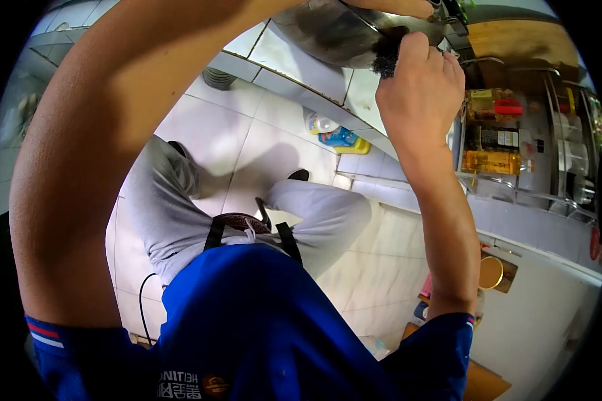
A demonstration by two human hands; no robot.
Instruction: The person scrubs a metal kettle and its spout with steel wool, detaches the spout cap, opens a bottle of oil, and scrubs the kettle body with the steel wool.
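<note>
Pan: rounded metal | right hand: gripping wiry scrubber | left hand: grip unclear

bright light washes the tiled floor beyond the blue shirt, with soft grey shadows near the shoes. left of the shirt, the upper arm is darkly shaded. the metal vessel, farther beyond the shirt, shows a dull sheen. around the shirt, fisheye distortion bends lines, with black at the edges.

A pale tiled floor (shadowed in places) lies below a white-tiled counter.
</note>
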